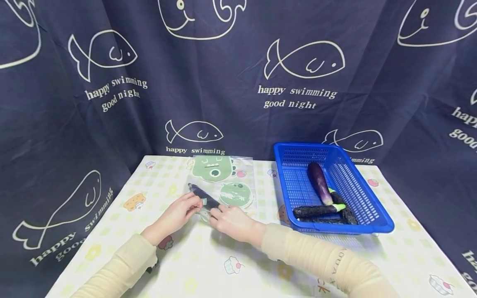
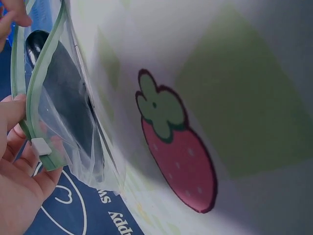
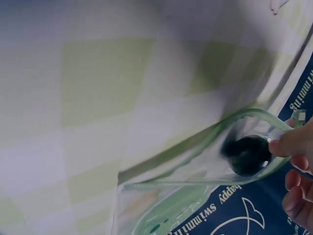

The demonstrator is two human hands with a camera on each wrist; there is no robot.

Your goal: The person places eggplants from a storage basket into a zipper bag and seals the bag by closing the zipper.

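Note:
A clear zip bag (image 1: 246,167) with green cartoon prints lies on the table, its green-edged mouth (image 2: 34,83) spread apart. Inside it is a long, dark, glossy eggplant (image 2: 68,93), whose rounded end shows at the opening. My left hand (image 1: 181,212) pinches the bag's rim at its left, close to the white slider (image 2: 40,146). Across the mouth, my right hand (image 1: 232,221) grips the rim with curled fingers, near the end of the eggplant. In the right wrist view, the dark end (image 3: 249,154) sits within the rounded opening.
On the right stands a blue plastic basket (image 1: 372,203) holding several eggplants, including a purple one (image 1: 316,178) and a black one with a green stem (image 1: 316,211). A checked, cartoon-printed cloth (image 1: 208,265) covers the table. A navy fish-print curtain (image 1: 231,82) hangs behind.

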